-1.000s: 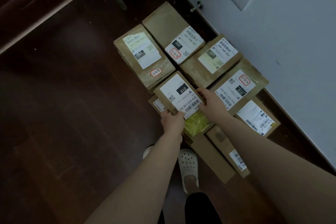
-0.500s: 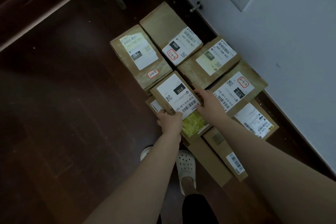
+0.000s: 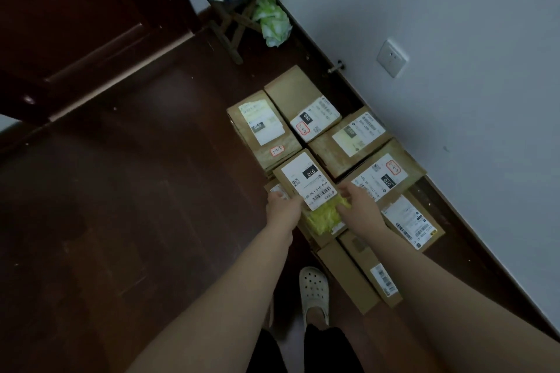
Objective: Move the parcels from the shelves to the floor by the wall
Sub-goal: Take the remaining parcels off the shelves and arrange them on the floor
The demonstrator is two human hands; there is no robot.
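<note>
Gripping brown cardboard parcel (image 3: 304,180), white label (image 3: 313,191) marked 010

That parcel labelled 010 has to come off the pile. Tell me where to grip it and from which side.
Grip the 010 parcel by its two long edges at the near end, coming from the person's side, where the left hand and right hand hold it. Its far end butts against neighbouring parcels, while the near end is free.
</note>
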